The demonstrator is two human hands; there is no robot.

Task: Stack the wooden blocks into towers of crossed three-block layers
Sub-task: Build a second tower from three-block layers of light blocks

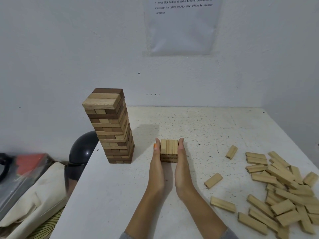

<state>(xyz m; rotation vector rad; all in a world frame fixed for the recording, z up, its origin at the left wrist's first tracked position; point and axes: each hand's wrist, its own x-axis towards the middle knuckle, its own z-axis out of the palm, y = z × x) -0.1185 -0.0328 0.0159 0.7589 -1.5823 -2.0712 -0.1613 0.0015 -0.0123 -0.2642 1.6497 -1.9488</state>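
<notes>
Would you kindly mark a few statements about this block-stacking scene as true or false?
1. The left hand and right hand press flat against opposite sides of the short stack. True.
2. The tall tower stands to the right of the short stack. False: it stands to its left.
3. A heap of loose blocks lies on the right side of the table. True.
4. The short stack's top layer holds two blocks. False: three lie side by side.
</notes>
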